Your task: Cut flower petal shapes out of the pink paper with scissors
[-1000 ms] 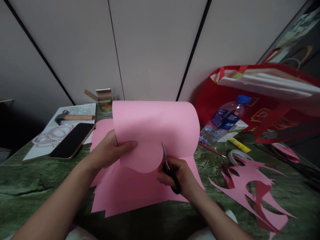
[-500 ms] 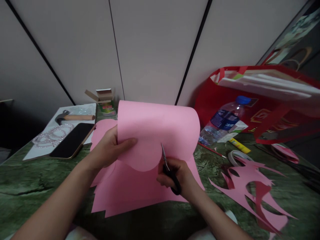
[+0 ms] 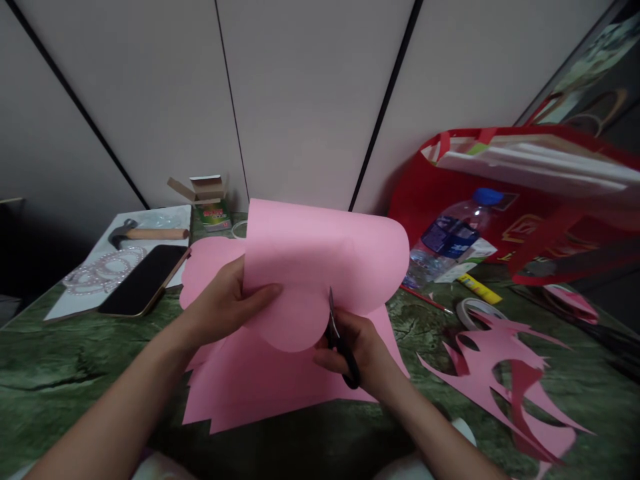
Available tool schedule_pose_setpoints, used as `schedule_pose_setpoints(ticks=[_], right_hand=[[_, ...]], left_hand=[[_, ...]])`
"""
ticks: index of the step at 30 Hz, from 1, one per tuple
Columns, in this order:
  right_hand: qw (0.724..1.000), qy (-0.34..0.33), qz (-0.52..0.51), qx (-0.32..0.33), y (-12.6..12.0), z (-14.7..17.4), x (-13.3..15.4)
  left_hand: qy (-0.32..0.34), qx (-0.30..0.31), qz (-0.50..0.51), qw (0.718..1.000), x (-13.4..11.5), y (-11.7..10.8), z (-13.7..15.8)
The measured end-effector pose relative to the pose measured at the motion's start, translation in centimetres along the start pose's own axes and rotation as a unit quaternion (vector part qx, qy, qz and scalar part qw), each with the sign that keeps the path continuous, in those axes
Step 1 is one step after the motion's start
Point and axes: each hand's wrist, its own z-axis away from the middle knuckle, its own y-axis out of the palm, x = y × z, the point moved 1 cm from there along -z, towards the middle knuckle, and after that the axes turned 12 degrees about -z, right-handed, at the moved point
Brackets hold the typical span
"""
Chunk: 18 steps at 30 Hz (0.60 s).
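A curled sheet of pink paper (image 3: 320, 250) is held up in front of me, its lower edge rounded by a cut. My left hand (image 3: 233, 300) grips its left side, thumb on the front and fingers hidden behind. In my right hand (image 3: 355, 347) is a pair of scissors (image 3: 345, 357) with black handles. The blades point up and away, against the paper just right of the rounded edge. Under both hands lie more pink sheets (image 3: 270, 387), stacked unevenly on the green table. A scalloped pink piece (image 3: 207, 257) shows at the left.
To the left are a phone (image 3: 145, 280), a hammer (image 3: 150, 233), a beaded strand (image 3: 105, 270) and an open small box (image 3: 213, 207). Pink paper scraps (image 3: 520, 387), a tape roll (image 3: 480, 313), a glue tube (image 3: 479, 289), a plastic bottle (image 3: 450, 233) and a red bag (image 3: 425, 180) stand or lie right.
The held paper and my left hand have shifted slightly right and down. The scissor blades sit a little further right, and more of the rounded edge shows.
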Motion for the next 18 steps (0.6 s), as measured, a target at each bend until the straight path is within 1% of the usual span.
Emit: schedule_pose_setpoints(ticks=[18], right_hand=[[1.000,0.004,0.002,0.001,0.02,-0.04,-0.01]], left_hand=[[-0.004,-0.006,0.022,1.000,-0.20,-0.03,-0.07]])
